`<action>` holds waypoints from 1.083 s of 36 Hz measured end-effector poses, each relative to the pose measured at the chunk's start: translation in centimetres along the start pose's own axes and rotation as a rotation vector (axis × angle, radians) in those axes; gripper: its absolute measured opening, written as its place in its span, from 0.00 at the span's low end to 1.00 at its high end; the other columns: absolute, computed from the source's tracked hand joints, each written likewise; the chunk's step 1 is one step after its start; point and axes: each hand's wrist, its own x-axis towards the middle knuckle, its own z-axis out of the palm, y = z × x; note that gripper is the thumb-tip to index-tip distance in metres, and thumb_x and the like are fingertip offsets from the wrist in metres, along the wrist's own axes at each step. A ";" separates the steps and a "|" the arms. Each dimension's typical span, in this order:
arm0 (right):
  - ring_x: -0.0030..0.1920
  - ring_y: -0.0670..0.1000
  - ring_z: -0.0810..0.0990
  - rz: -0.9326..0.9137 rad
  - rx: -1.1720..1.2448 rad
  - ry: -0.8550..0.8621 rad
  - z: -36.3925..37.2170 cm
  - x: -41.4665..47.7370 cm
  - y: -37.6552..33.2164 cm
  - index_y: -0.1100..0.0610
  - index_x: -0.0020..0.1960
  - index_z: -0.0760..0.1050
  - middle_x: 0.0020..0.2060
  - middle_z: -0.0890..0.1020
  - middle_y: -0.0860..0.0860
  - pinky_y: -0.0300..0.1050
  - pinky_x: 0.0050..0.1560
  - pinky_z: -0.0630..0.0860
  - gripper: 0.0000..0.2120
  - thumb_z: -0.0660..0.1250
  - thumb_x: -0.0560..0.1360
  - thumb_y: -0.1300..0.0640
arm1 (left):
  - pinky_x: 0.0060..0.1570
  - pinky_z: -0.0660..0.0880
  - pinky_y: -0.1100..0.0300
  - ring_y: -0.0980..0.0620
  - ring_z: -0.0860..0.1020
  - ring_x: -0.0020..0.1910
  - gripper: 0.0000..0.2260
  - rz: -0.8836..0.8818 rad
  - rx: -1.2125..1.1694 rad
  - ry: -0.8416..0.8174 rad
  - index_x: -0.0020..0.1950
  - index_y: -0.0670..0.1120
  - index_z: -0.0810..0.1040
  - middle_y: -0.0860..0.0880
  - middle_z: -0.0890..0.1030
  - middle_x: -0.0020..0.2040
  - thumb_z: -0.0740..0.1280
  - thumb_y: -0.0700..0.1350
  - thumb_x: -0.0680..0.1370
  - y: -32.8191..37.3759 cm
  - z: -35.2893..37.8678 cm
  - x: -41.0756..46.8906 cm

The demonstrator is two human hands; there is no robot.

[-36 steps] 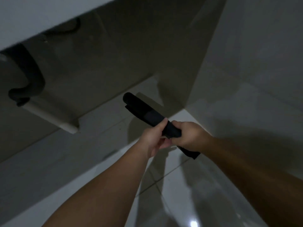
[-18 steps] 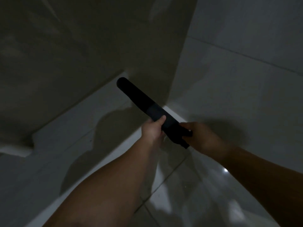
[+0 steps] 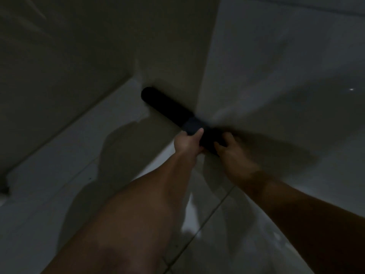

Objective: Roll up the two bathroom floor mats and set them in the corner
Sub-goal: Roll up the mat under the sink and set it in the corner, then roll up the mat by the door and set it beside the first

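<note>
Your dark, tightly rolled fabric floor mat [image 3: 169,107] points its far end into the corner where the two pale walls meet, low over the glossy tiled floor [image 3: 59,175]; whether it touches the wall you cannot tell in this dim light. It looks soft and light, likely to spring open, so grip around the roll, not the loose edge. Your left hand [image 3: 187,142] is wrapped around its middle; your right hand [image 3: 230,150] clasps the near end. Only one mat is visible; the second is out of view
</note>
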 end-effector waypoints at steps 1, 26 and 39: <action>0.65 0.61 0.67 -0.012 -0.093 -0.032 0.2 0.2 0.1 0.60 0.69 0.67 0.66 0.67 0.60 0.53 0.63 0.68 0.18 0.56 0.80 0.59 | 0.47 0.80 0.42 0.38 0.82 0.46 0.15 0.026 0.026 0.024 0.43 0.42 0.78 0.39 0.82 0.44 0.76 0.50 0.66 0.0 0.0 0.2; 0.54 0.62 0.76 0.131 -0.299 0.067 -4.7 -11.7 2.7 0.60 0.53 0.78 0.52 0.78 0.59 0.51 0.52 0.76 0.14 0.56 0.76 0.61 | 0.49 0.74 0.54 0.41 0.78 0.51 0.08 0.565 0.990 -0.416 0.54 0.43 0.75 0.40 0.80 0.50 0.64 0.42 0.76 -2.2 1.9 -9.7; 0.35 0.59 0.80 0.451 -0.579 0.120 -9.5 -33.5 5.9 0.57 0.38 0.79 0.34 0.80 0.54 0.46 0.30 0.77 0.06 0.66 0.62 0.61 | 0.45 0.72 0.55 0.40 0.78 0.49 0.09 0.931 1.137 -0.902 0.50 0.46 0.78 0.42 0.82 0.48 0.60 0.47 0.79 -8.4 8.2 -24.1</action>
